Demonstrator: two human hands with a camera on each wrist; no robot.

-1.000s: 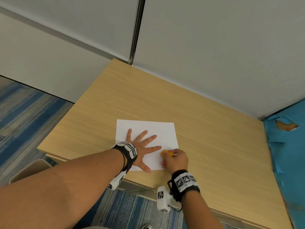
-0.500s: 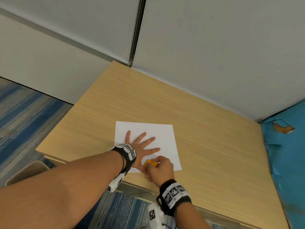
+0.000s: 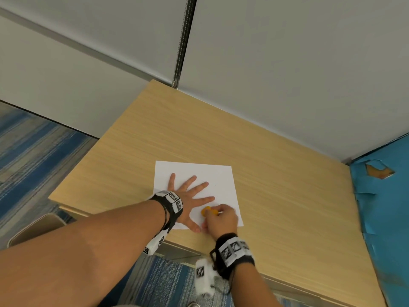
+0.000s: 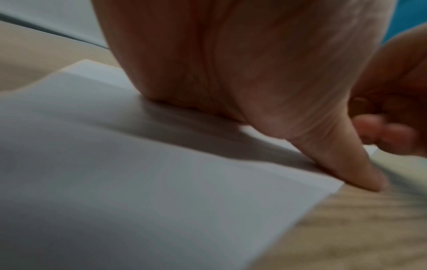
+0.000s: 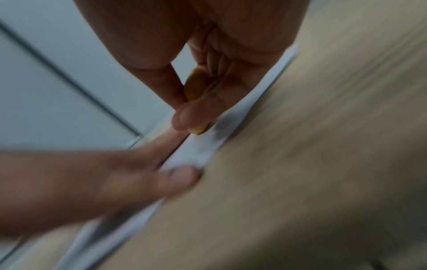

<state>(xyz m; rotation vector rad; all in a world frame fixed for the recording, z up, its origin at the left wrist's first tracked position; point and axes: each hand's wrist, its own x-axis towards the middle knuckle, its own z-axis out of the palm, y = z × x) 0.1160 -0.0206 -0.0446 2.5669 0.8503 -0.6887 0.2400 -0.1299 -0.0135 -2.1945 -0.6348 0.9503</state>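
Pinched between the thumb and fingertips of the right hand (image 3: 221, 219) is a stubby orange stick, by its look a crayon (image 3: 209, 212), with its lower end down on the paper (image 3: 221, 180). The left hand (image 3: 188, 197) grasps nothing: it lies palm down with fingers straight and spread, pressing the sheet flat. The paper sits at the near edge of the desk (image 3: 276, 185), left of that edge's middle, and its nearest side runs almost along the edge. The thumb tip reaches the sheet's near edge, as both wrist views show. The crayon stands in the gap between the left thumb and index finger, close to the web of the hand, so the work in hand looks like tracing the outline of the spread hand. How much of the outline is drawn I cannot tell, because no line shows on the white sheet in any view and both wrist views are blurred. Judging by where the tip stands, the pass is somewhere along the thumb side. The run down and round the thumb is probably left to do, and the other fingers too if they are not yet traced. The sheet will stay put only while the flat hand presses it down.
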